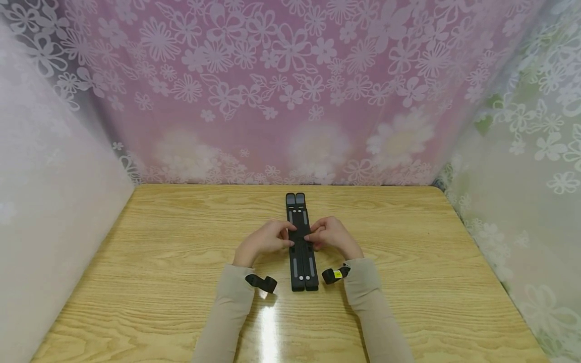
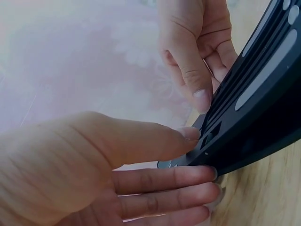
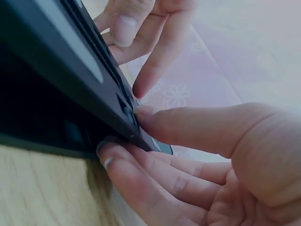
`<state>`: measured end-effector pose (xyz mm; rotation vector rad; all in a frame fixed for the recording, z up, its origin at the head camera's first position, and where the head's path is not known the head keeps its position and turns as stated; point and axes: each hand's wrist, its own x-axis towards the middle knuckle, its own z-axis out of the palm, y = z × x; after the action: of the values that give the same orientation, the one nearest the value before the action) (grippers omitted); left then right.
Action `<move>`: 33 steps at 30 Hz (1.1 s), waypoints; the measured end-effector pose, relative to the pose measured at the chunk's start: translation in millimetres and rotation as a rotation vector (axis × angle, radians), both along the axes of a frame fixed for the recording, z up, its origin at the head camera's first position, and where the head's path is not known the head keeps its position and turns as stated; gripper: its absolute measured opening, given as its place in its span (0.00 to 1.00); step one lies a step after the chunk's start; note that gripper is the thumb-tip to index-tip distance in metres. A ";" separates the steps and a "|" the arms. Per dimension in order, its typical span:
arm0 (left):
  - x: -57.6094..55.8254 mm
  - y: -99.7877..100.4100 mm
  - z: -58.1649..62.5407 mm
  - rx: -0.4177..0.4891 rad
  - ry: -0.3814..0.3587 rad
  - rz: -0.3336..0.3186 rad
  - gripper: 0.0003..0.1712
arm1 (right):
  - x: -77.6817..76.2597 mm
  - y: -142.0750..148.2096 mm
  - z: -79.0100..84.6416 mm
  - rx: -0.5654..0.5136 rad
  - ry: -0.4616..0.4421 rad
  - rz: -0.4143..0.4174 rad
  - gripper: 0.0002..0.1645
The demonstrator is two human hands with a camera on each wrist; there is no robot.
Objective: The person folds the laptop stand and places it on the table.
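A black folded laptop stand (image 1: 297, 257) lies lengthwise on the table, with grey pads and silver rivets along its two bars. My left hand (image 1: 268, 238) pinches its left edge near the middle, thumb on top and fingers at the side. On the opposite edge my right hand (image 1: 333, 236) pinches it in a similar way. Close up in the left wrist view, the stand (image 2: 256, 101) is tilted in the picture, and the left thumb sits beside a small slot. The right wrist view shows the right fingertips reaching under the stand's edge (image 3: 106, 101).
The wood-grain table (image 1: 181, 282) runs back to a pink floral curtain (image 1: 272, 126). Pale floral curtains hang at the left (image 1: 59, 176) and right (image 1: 522, 201). Black wrist cameras are strapped on both wrists, close to the stand's near end.
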<state>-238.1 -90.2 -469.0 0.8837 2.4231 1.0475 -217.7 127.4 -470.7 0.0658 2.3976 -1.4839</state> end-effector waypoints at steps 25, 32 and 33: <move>3.7 14.1 -8.3 -0.053 0.109 0.151 0.19 | 0.5 -4.3 -6.0 0.077 0.046 -0.014 0.09; 6.0 16.3 -6.3 -0.062 0.092 0.175 0.20 | 0.4 -3.5 -7.1 0.152 0.084 -0.003 0.09; 6.3 16.1 -6.0 -0.064 0.092 0.174 0.20 | 0.3 -3.6 -7.0 0.167 0.091 -0.001 0.09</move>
<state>-231.8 -74.1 -475.1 0.7257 2.6336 1.0026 -217.5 123.8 -477.7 0.0378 2.5902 -1.3111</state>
